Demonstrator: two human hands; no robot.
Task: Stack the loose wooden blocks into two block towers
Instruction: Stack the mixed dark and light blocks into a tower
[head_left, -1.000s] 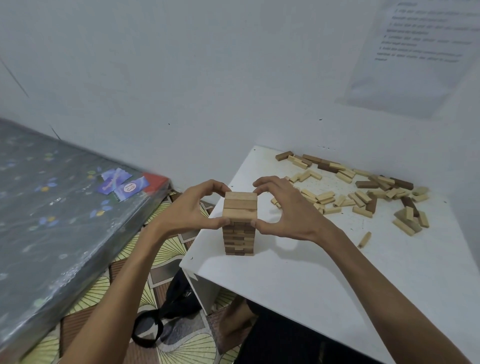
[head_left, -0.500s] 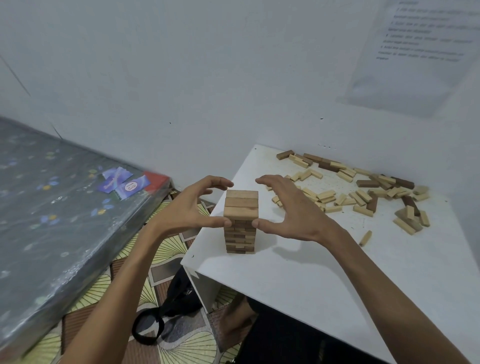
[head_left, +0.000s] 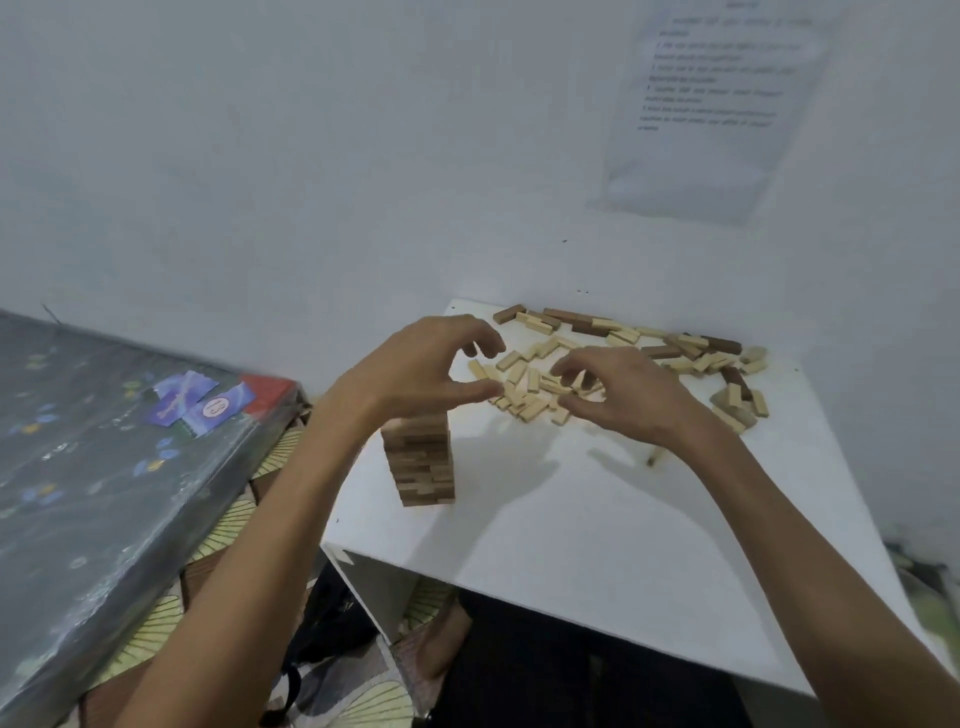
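Observation:
One wooden block tower (head_left: 422, 462) stands upright near the left front of the white table (head_left: 597, 545); my left wrist hides its top. A scatter of loose blocks (head_left: 623, 358), light and dark, lies along the table's far side. My left hand (head_left: 421, 366) hovers above and behind the tower, fingers curled apart, holding nothing. My right hand (head_left: 618, 395) is over the near edge of the loose pile, fingers spread and bent down towards the blocks; I see nothing gripped in it.
A mattress in plastic wrap (head_left: 104, 467) lies at the left beside the table. A white wall (head_left: 363, 156) runs behind the table, with a paper sheet (head_left: 711, 104) taped on it. A black bag (head_left: 322, 623) sits on the patterned floor under the table's corner.
Both hands have let go of the tower and moved up and away towards the loose pile. The tower stays standing. The view has shifted to the right.

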